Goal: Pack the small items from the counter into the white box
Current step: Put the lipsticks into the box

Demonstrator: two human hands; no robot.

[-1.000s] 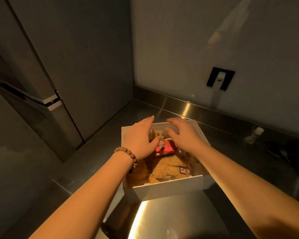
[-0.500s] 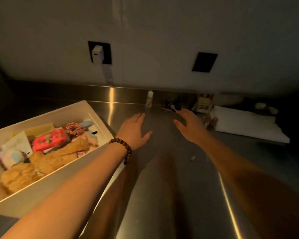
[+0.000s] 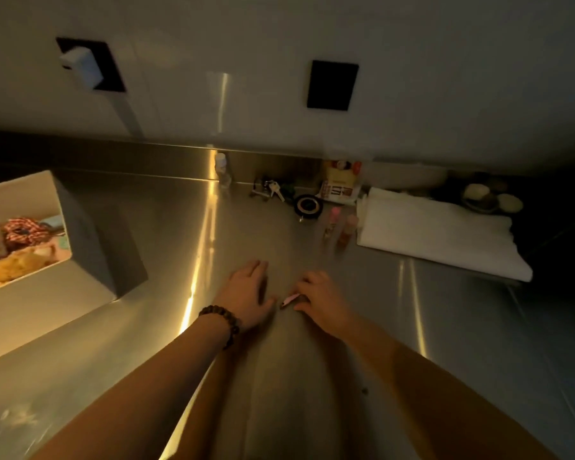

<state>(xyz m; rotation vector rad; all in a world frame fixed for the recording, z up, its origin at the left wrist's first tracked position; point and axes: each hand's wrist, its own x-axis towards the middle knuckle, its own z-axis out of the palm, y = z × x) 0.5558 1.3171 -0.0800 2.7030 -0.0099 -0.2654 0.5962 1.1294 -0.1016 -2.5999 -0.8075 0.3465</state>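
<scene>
Right hand pinches a small pink item lying on the steel counter; left hand rests flat beside it. Lift cleanly (fingertips low), then carry left to the white box.

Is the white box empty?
No, the white box on the counter already has things in it, such as a red patterned scrunchie and something tan and fluffy.

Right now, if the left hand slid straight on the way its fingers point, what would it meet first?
Bare steel counter for a good stretch; then, likely, the roll of tape or the keys near the back wall. Depth is hard to judge, so it could pass between them.
</scene>
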